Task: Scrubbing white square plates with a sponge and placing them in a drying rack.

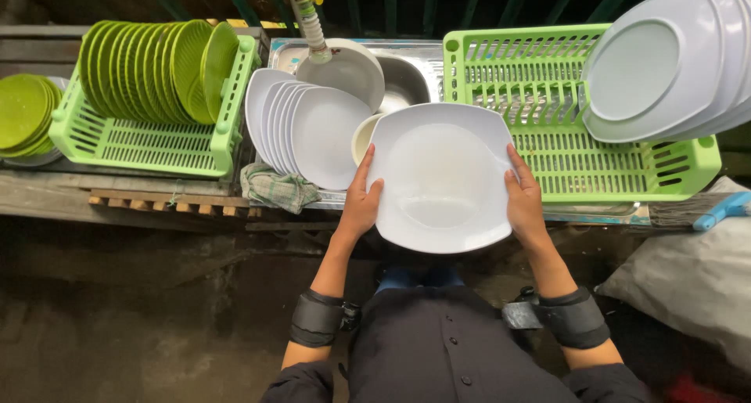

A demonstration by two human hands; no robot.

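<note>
— What's in those hands?
— A white square plate (443, 180), over the sink's (407, 78) front edge — left hand (361, 203) and right hand (524, 199) clamp opposite rims, fingers pressed together, thumbs on its face.
— Beyond the fingertips?
— White plates (301, 129) leaning upright.

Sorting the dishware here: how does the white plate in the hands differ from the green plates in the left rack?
The white plate is squarish with rounded corners; the green plates are round. It is held flat by the left hand and right hand; they stand on edge. It looks larger. Both have a shallow well.
</note>
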